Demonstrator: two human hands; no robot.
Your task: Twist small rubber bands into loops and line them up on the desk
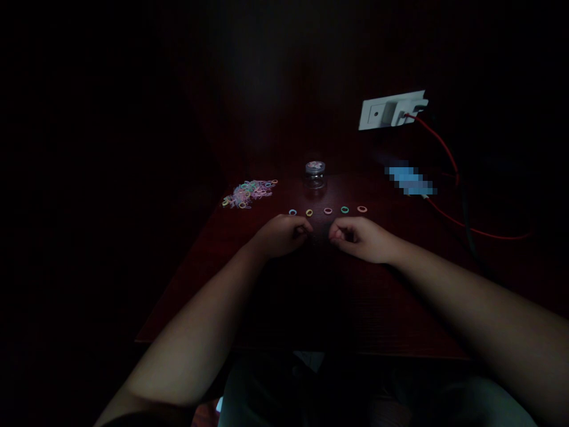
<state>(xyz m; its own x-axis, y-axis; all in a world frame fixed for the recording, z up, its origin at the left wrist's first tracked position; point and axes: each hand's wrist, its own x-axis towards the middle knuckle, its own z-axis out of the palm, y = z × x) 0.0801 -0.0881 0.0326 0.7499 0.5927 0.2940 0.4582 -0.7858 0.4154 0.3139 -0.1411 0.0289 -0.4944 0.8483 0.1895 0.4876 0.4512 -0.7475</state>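
My left hand (284, 235) rests on the dark red table with its fingers curled inward, and no object shows in it. Facing it across a small gap, my right hand (361, 238) lies loosely closed, also with nothing visible between the fingers. Just beyond both hands is a row of small elastic bands: a blue band (292, 212), a yellow band (309, 212), a pink band (328, 211), a green band (344, 210) and a salmon band (362, 209). To the far left lies a loose pile of coloured elastic bands (251, 193).
A small clear jar with a lid (315, 175) stands behind the row. At the right, a white wall socket (377, 114) holds a plug with a red cable (438, 139). A blurred blue item (409, 179) lies on the table (284, 308). The surroundings are very dark.
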